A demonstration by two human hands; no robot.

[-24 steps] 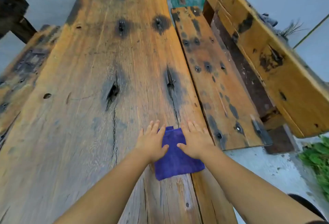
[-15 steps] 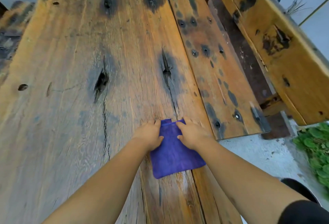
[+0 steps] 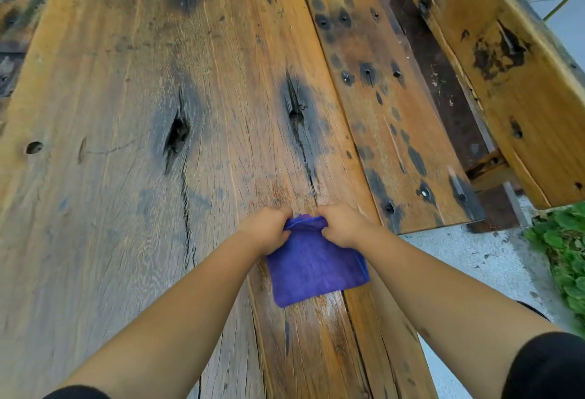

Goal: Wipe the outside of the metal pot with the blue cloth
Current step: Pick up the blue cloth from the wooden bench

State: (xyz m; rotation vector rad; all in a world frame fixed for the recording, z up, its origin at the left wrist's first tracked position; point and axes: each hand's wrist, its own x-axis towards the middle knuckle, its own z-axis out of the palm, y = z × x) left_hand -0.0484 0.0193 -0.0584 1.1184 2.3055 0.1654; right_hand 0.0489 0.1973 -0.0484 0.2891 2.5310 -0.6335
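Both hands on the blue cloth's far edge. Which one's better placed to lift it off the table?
Near even, slight edge to right hand: like left hand, it pinches the blue cloth, most of which lies on its side.

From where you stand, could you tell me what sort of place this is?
Probably an outdoor yard: a weathered plank table with a matching wooden bench, bare concrete ground and green plants beside it.

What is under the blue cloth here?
The blue cloth lies on the wooden table; only planks show around it. Both hands pinch its far edge. Whatever lies beneath is covered.
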